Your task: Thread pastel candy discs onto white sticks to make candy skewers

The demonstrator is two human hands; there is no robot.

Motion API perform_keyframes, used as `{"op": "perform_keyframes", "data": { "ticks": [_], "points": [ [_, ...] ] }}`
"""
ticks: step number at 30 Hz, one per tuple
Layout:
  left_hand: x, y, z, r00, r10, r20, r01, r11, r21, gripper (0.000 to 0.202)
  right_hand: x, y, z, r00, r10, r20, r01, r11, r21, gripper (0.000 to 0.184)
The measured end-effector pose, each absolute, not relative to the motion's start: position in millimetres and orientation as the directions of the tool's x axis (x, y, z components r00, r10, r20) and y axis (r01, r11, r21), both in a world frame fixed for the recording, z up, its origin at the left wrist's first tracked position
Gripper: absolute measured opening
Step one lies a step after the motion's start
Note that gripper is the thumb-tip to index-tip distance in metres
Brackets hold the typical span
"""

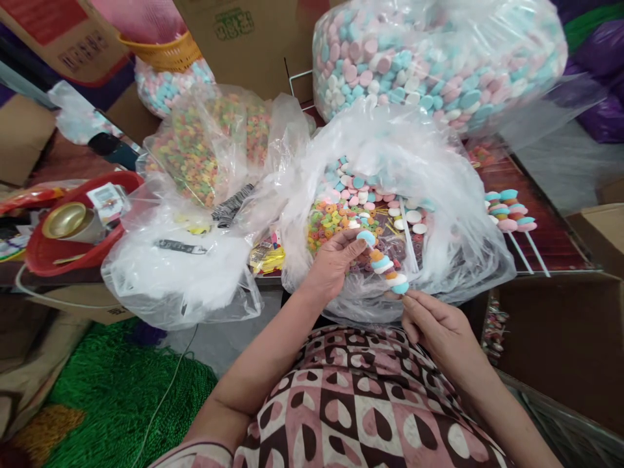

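My right hand (pixel 439 322) is closed in a pinch at the lower end of a candy skewer (pixel 383 262), just below its bottom blue marshmallow. Blue and white marshmallows alternate with orange gummy rings along it. At the upper end, my left hand (pixel 334 266) pinches a blue marshmallow (pixel 366 238) between thumb and fingers; whether the stick runs through it I cannot tell. Behind the hands, an open clear plastic bag (pixel 453 214) contains loose marshmallows (pixel 359 185), gummy rings (pixel 327 224) and white sticks (pixel 408 237).
Several candy skewers (pixel 517 213) lie at the table's right edge. A large bag of marshmallows (pixel 439 71) stands behind, with a bag of gummy rings (pixel 205 143) to its left. Farther left are a plastic bag with white contents (pixel 195 279) and a red basket (pixel 49 257).
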State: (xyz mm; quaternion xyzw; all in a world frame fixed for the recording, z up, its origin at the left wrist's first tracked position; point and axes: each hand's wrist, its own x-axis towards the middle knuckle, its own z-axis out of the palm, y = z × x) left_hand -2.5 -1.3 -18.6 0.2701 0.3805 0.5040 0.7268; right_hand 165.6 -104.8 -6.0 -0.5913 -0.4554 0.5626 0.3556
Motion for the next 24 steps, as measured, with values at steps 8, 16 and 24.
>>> {"op": "perform_keyframes", "data": {
  "ticks": [8, 16, 24],
  "points": [
    [-4.4, -5.6, -25.5, 0.093, 0.995, -0.034, -0.231, 0.055, 0.971, 0.03, 164.8, -106.1, -0.8, -0.015, 0.94, -0.341, 0.177, -0.334, -0.926, 0.039],
    [-2.2, -17.3, -31.4, 0.07, 0.993, 0.092, -0.006, -0.092, 0.996, 0.028, 155.3, -108.8, 1.7, -0.006, 0.934, -0.357, 0.133, -0.354, -0.926, 0.038],
    [-4.9, -21.8, -14.7, 0.048, 0.981, 0.19, 0.191, -0.196, 0.962, 0.025, 137.6, -97.2, -9.3, -0.043, 0.926, -0.376, -0.024, -0.377, -0.926, 0.04]
  ]
}}
